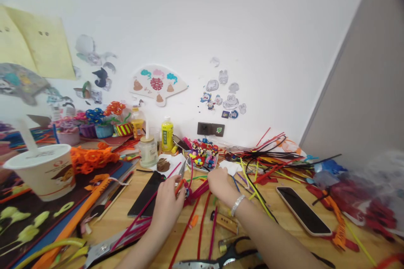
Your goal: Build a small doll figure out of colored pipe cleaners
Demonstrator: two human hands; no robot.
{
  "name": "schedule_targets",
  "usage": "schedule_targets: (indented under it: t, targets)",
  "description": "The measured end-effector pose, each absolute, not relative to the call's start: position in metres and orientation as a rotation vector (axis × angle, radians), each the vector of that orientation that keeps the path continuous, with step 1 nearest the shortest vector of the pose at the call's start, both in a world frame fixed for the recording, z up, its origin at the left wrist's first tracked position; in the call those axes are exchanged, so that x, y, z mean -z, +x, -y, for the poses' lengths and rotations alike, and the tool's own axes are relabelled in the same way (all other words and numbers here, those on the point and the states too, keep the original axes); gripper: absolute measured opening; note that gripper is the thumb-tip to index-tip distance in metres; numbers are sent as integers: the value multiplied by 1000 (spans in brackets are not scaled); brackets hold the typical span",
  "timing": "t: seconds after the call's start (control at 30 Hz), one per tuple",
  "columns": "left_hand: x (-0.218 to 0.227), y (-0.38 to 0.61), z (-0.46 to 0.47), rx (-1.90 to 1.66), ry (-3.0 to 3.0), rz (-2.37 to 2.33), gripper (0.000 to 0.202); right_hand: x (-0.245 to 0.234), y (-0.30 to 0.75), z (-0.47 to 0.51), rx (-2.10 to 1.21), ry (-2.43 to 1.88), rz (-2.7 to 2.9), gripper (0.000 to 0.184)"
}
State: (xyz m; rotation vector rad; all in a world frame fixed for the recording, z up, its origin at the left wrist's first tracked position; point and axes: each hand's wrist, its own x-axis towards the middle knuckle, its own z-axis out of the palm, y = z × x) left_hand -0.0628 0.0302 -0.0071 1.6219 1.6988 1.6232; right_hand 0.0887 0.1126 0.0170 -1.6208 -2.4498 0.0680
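Note:
My left hand (170,196) is closed at the middle of the table, its fingers pinching a small pipe-cleaner doll (188,193) with magenta and orange parts. Magenta pipe cleaners (199,190) run from the doll toward my right hand (218,181), which is closed around their far ends; its fingertips are partly hidden. Just behind stands a white tray (202,168) of finished colourful dolls (200,154). Red pipe cleaners (203,227) lie on the wood below my hands. A black flat object (143,201) lies left of my left hand.
Scissors with yellow handles (104,248) and black-handled scissors (217,259) lie in front. A paper cup (47,172) stands at the left, a phone (303,211) at the right. A glass jar (148,152) and yellow bottle (167,134) stand behind. Black pipe cleaners (268,151) are heaped back right.

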Motion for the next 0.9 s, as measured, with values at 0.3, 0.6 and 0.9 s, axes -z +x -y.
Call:
schedule_targets:
  t: [0.3,0.6,0.9]
  targets:
    - [-6,-23,-3,-1428,1328,-1165,22,-31,118,-67,-684,-1091,2006,12]
    - [13,-12,-1,-1185,1346,-1071,36,2,126,-37,-944,-914,1754,14]
    - [9,-11,2,-942,1454,-1014,41,12,146,-24,-1230,-783,1788,34]
